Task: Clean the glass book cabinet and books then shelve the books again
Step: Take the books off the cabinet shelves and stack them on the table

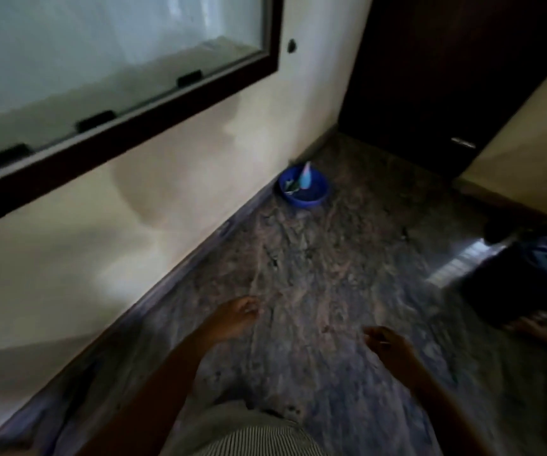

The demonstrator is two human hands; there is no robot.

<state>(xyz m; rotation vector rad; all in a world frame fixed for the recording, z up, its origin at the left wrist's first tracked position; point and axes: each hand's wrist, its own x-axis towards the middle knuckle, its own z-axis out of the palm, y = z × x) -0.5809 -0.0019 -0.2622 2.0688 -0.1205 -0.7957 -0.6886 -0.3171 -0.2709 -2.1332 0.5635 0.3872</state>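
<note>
Dim, blurred view. Dark-wood-framed glass book cabinet [101, 44] is set in the cream wall [166, 179], upper left, above floor level. Left hand [232, 319] and right hand [389, 347] are both held out low over the mottled grey stone floor [314, 258], apart from each other. Each grip is slack, fingers loosely curled, nothing in them. Round blue plastic basin [301, 202] sits on the floor by the wall, well ahead of the hands. In it stands a pale blue bottle [305, 177], possibly a sprayer.
</note>
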